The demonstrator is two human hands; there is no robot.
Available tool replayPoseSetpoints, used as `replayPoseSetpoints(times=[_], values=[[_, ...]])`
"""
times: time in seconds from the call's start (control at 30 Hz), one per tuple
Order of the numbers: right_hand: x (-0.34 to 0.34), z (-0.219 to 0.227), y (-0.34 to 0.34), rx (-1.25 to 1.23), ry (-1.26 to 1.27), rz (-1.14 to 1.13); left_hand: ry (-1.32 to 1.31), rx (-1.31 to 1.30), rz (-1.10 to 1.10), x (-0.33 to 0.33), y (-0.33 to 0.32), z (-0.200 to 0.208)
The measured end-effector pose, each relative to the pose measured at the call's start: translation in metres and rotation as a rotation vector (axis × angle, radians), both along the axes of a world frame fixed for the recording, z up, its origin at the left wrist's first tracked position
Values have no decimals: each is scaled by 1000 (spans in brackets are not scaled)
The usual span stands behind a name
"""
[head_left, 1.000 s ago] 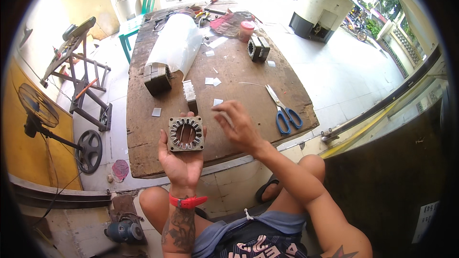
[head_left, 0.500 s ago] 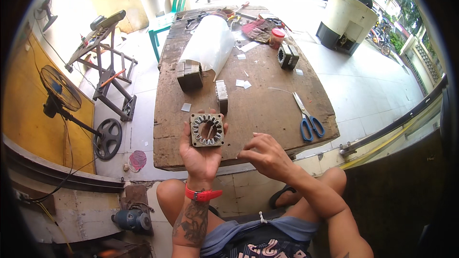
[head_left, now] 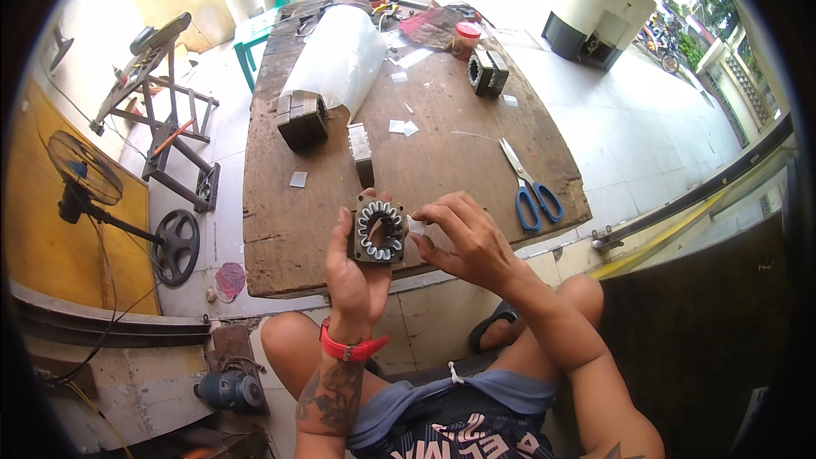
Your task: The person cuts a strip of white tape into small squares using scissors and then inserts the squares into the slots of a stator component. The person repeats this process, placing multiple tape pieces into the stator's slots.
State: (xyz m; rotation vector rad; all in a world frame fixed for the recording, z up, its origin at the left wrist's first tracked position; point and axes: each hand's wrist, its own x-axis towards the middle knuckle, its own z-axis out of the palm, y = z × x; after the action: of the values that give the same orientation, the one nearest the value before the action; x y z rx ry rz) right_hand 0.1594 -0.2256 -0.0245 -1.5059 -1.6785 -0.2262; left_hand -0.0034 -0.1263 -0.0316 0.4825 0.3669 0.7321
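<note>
My left hand (head_left: pixel 360 289) is closed around a square motor stator core (head_left: pixel 363 250) just above the table's near edge. White liners stand in the slots around its round opening. In my right hand (head_left: pixel 469 240), a small white piece of insulation sheet (head_left: pixel 416 225) is pinched between thumb and fingers, close to the stator's right side. Beyond my hands lie a slim metal stack (head_left: pixel 361 157) and a thicker stator core (head_left: pixel 302 127). Blue-handled scissors (head_left: pixel 530 195) rest on the right.
The wooden table (head_left: pixel 450 166) carries a rolled translucent sheet (head_left: pixel 338 59), small white cut pieces (head_left: pixel 398 126), another stator core (head_left: pixel 488 75) and a red-lidded jar (head_left: pixel 466 40). A standing fan (head_left: pixel 85 168) and a bench grinder (head_left: pixel 229 391) are on the left.
My right hand has moved up beside the stator core, and the white piece now shows in its fingers. The stator core has turned slightly in my left hand. The head view has shifted.
</note>
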Motion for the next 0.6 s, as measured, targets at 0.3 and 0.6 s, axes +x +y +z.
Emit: replayPoseSetpoints(times=[0.3,0.6], values=[[-5,-2,7,-28,-187,56,57,56,91,3,-3,-1],[-23,-21,22,-11,269,59,-217,-126,112,0,3,-3]])
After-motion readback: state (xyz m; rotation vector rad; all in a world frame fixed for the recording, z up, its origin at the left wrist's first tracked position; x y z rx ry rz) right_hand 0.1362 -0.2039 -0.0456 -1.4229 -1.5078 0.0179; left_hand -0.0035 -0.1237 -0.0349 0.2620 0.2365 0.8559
